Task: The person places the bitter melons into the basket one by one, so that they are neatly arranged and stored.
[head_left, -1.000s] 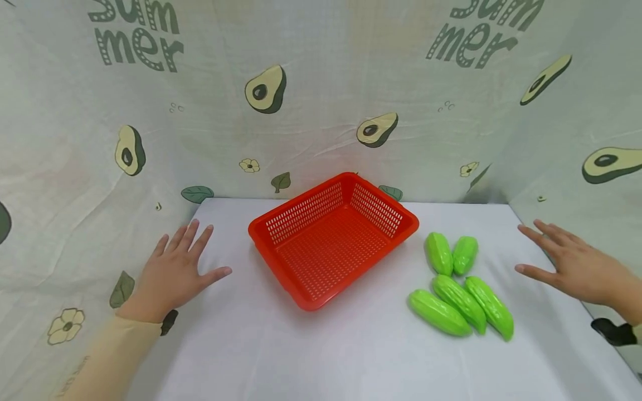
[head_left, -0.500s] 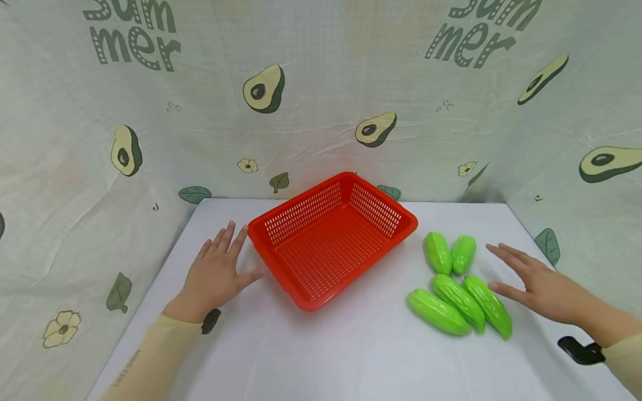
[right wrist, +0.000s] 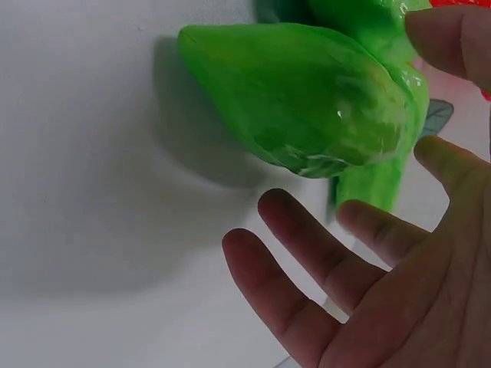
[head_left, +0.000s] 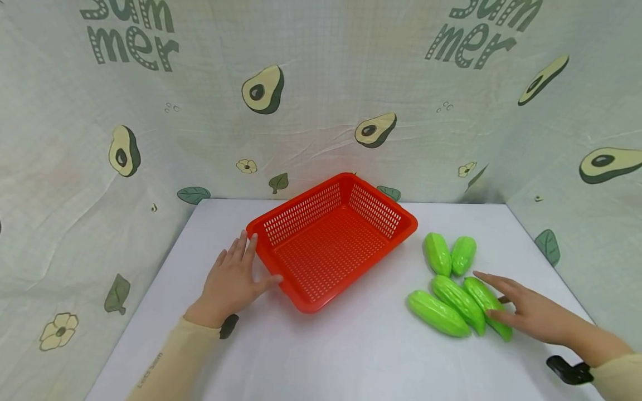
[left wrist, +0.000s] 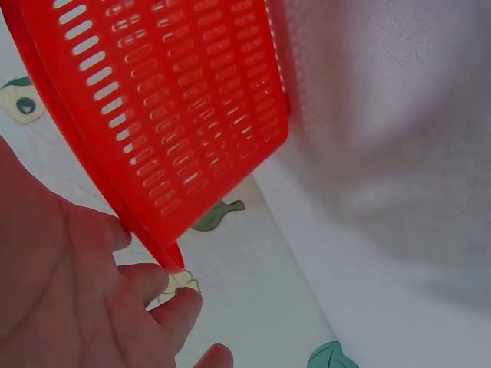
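Note:
A red plastic basket (head_left: 331, 245) with slotted walls sits angled on the white table. At its left rim is my left hand (head_left: 230, 287), fingers outstretched and thumb overlapping the edge; in the left wrist view its fingertips (left wrist: 180, 310) reach the basket's rim corner. Several glossy green, cucumber-like vegetables lie to the right of the basket. My right hand (head_left: 534, 312) hovers at the rightmost vegetable (head_left: 484, 295), its thumb and index finger spread over it. From the right wrist, that vegetable (right wrist: 291, 100) shows between the spread thumb and fingers, which are not closed round it.
Two more vegetables (head_left: 456, 299) (head_left: 438, 313) lie close to the left of the rightmost one, and two shorter-looking ones (head_left: 438, 253) (head_left: 463, 255) lie behind. A printed cloth (head_left: 321, 83) with avocados hangs behind and at both sides of the table (head_left: 321, 362).
My left hand has moved right, from beside the table's left edge to the basket's rim. My right hand has moved left and down, reaching the rightmost vegetable. Basket and vegetables stay in place.

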Motion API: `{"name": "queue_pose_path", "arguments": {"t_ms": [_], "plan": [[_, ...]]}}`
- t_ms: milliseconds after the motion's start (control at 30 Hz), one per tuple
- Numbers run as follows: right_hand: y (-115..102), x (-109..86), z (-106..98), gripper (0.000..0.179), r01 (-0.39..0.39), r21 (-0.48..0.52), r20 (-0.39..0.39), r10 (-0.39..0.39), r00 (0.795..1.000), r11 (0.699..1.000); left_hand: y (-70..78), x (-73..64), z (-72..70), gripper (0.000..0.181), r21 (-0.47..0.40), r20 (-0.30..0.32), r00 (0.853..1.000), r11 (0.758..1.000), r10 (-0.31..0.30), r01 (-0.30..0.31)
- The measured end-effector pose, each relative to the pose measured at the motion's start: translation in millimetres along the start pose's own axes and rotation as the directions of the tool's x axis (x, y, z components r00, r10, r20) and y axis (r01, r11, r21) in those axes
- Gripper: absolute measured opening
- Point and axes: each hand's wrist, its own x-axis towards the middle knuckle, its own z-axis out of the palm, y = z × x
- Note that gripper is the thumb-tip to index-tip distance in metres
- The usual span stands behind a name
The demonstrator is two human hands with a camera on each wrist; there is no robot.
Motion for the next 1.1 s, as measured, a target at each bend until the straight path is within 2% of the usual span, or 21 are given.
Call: {"name": "queue_pose_path", "arguments": {"t_ms": [200, 367, 600, 800, 1100], "plan": [[-2, -0.4, 5, 0.075, 0.068, -0.031, -0.033, -0.069, 0.997, 0.997, 2.1, -1.4, 1.3, 0.115, 0.016, 0.011, 1.0, 1.0, -0.004, 0.003], [-6, 2.5, 2, 0.076, 0.038, -0.021, 0.013, -0.037, 0.999, 0.999, 2.7, 0.1, 2.0, 0.116, 0.033, 0.02, 1.0, 0.999, -0.002, 0.001], [-6, 6.7, -1, 0.076, -0.042, 0.054, 0.132, 0.034, 0.991, 0.998, 4.6, 1.7, -1.1, 0.116, 0.056, 0.049, 0.999, 0.998, -0.009, 0.007], [-6, 9.0, -1, 0.078, -0.076, 0.055, 0.171, 0.066, 0.983, 0.996, 6.4, 2.6, -5.0, 0.118, 0.05, 0.066, 0.998, 0.999, -0.012, 0.009], [-5, 10.9, -3, 0.082, -0.12, 0.113, 0.238, 0.09, 0.967, 0.986, 8.8, 3.4, -8.6, 0.119, 0.048, 0.091, 0.996, 0.999, -0.016, 0.012]]}}
